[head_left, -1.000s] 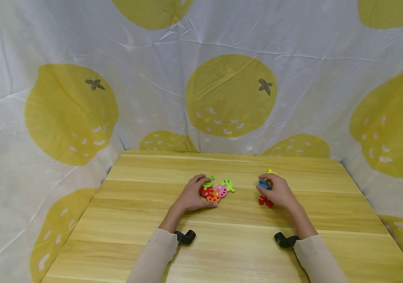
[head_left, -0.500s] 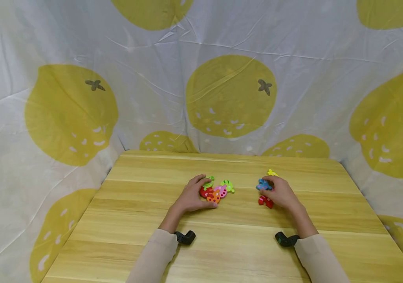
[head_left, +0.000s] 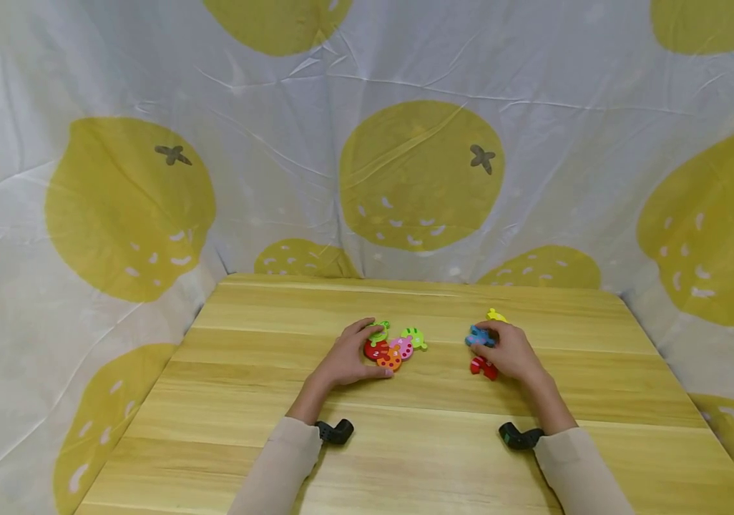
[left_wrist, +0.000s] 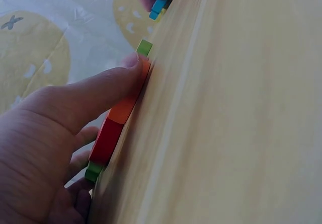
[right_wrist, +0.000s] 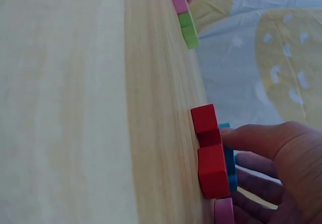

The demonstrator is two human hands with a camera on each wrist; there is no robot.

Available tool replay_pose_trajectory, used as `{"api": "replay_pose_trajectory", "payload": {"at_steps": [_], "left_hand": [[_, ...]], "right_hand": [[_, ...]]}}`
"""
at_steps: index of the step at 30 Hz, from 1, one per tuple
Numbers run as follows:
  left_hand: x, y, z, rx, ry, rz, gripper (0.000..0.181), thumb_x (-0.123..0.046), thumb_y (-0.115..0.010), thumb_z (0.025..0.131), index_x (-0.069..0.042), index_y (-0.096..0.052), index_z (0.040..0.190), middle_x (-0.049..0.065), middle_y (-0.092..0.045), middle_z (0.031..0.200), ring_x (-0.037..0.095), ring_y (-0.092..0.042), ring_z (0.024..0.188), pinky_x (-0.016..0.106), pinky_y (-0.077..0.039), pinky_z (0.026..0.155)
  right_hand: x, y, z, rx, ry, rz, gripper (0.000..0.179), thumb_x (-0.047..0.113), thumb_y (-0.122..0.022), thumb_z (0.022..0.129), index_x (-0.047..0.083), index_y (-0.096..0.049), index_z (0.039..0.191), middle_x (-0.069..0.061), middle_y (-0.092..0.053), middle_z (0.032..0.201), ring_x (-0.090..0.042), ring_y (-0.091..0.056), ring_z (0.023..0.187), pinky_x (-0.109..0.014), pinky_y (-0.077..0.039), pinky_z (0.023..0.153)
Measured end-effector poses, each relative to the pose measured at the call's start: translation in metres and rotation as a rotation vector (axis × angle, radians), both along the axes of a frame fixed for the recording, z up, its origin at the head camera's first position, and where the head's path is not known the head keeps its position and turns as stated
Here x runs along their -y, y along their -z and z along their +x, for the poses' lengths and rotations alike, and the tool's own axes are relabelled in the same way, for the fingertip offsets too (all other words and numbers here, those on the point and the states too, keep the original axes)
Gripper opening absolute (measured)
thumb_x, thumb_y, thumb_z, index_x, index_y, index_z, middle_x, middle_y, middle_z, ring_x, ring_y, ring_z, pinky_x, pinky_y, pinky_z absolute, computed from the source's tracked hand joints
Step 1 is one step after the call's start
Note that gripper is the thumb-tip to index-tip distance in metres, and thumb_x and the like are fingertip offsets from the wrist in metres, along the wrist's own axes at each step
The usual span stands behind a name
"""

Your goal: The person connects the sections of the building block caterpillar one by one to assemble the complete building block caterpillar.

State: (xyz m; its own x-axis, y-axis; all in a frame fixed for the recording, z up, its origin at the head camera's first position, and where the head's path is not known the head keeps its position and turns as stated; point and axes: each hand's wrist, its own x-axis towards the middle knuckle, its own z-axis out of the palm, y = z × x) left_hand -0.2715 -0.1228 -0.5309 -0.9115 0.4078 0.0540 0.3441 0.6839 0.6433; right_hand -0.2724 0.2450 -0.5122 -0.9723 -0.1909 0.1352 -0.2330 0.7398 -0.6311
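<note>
Numbered wooden puzzle pieces, in green, red, orange, pink and green, lie joined in a curved chain (head_left: pixel 376 349) on the table. My left hand (head_left: pixel 346 355) spans the chain's left part, with the thumb against the orange piece (left_wrist: pixel 128 99) and the fingers by the green end piece (left_wrist: pixel 93 170). To the right, my right hand (head_left: pixel 510 350) pinches a blue puzzle piece (head_left: pixel 479 336) between thumb and fingers. A red piece (right_wrist: pixel 212 168) lies right beside it, on the near side. Beyond the hand a yellow piece (head_left: pixel 496 315) is partly covered. A pink piece (right_wrist: pixel 224 211) shows under the right fingers.
The wooden table (head_left: pixel 431 458) reaches back to a hanging cloth (head_left: pixel 277 164) printed with yellow fruit. A dark wrist camera (head_left: pixel 338 431) sits at the left wrist, another camera (head_left: pixel 519 435) at the right.
My right fingers have drawn back a little, so more of the blue and yellow pieces shows. The blue piece has shifted slightly left. The left hand and the chain have hardly moved.
</note>
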Motion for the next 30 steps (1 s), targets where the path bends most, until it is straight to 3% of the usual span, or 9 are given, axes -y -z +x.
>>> {"api": "replay_pose_trajectory", "payload": {"at_steps": [4, 11, 17, 30], "left_hand": [[0.000, 0.001, 0.000, -0.005, -0.010, 0.010, 0.096, -0.062, -0.087, 0.072, -0.023, -0.052, 0.152, 0.003, -0.033, 0.167, 0.031, -0.027, 0.156, 0.058, -0.035, 0.120], [0.001, 0.001, -0.001, -0.036, -0.012, 0.013, 0.070, -0.047, -0.075, 0.090, -0.018, -0.054, 0.151, 0.005, -0.036, 0.166, 0.032, -0.029, 0.155, 0.056, -0.032, 0.122], [0.001, 0.001, 0.000, -0.029, -0.019, 0.022, 0.069, -0.045, -0.077, 0.090, -0.018, -0.054, 0.150, 0.006, -0.037, 0.165, 0.032, -0.029, 0.155, 0.056, -0.032, 0.123], [-0.002, 0.003, -0.001, -0.025, -0.017, 0.036, 0.071, -0.049, -0.077, 0.090, -0.018, -0.055, 0.150, 0.007, -0.038, 0.165, 0.033, -0.030, 0.154, 0.057, -0.033, 0.122]], "right_hand": [[0.003, -0.002, 0.001, 0.008, 0.008, -0.010, 0.044, 0.024, -0.077, 0.093, 0.004, -0.067, 0.131, -0.021, -0.070, 0.123, -0.035, -0.066, 0.108, -0.053, -0.055, 0.093], [0.017, -0.005, 0.004, -0.012, -0.030, -0.041, 0.042, 0.022, -0.078, 0.092, 0.006, -0.068, 0.130, -0.017, -0.071, 0.119, -0.036, -0.068, 0.107, -0.051, -0.057, 0.089], [0.029, -0.006, 0.007, 0.000, -0.044, -0.068, 0.047, 0.025, -0.081, 0.089, 0.007, -0.067, 0.131, -0.013, -0.070, 0.121, -0.028, -0.066, 0.103, -0.040, -0.057, 0.085], [0.064, -0.001, 0.006, 0.034, -0.076, -0.088, 0.051, 0.026, -0.086, 0.086, 0.005, -0.068, 0.129, -0.009, -0.070, 0.114, -0.019, -0.061, 0.093, -0.031, -0.054, 0.083]]}}
